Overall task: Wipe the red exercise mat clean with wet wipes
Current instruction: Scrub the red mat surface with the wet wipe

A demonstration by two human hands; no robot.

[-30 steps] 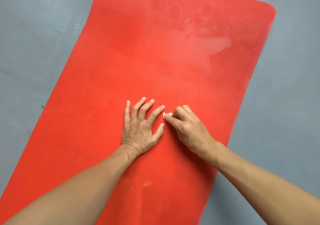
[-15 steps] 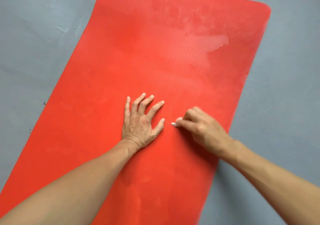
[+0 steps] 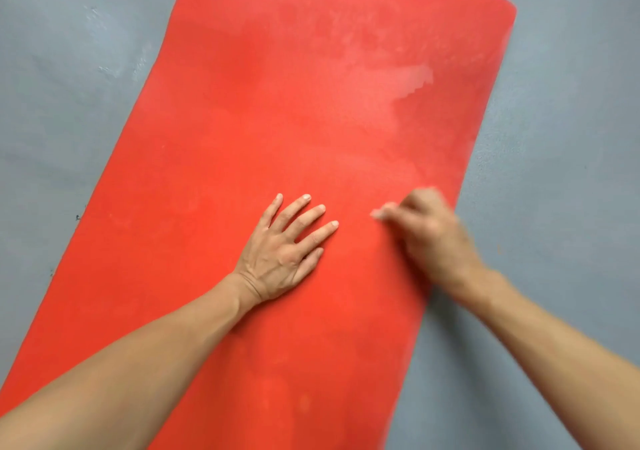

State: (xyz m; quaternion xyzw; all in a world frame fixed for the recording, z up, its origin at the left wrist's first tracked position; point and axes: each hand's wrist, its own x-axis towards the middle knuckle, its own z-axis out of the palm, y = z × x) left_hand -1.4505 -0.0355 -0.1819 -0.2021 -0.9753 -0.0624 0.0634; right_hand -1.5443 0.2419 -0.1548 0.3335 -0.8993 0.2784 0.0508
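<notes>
**Wipe at the mat's right edge, bare red lying to its left**

Starting at the left, we have our left hand (image 3: 282,253) pressed flat on the red exercise mat (image 3: 242,130), fingers spread wide and holding nothing; we judge it is there to pin the mat to the grey floor (image 3: 52,103).

Moving right, a strip of bare red separates that palm from our right hand (image 3: 427,233), which sits close to the mat's right edge with the wrist out over the floor. This hand is blurred, but its fingers are curled tight around a small white wet wipe (image 3: 379,214) — only a sliver shows, poking out past the fingertips on the side facing the left hand.

From the grip, nearly all of the mat lies to the left and ahead: its long axis runs away from us, tilted a little rightward, and the pale patch (image 3: 412,85) sits well ahead of the wipe, near the far right corner (whether that is damp sheen or residue we cannot tell). The right hand is the nearer one to that patch, so in our judgement the coming strokes should carry forward along the long axis, or back leftward toward the braced hand.
</notes>
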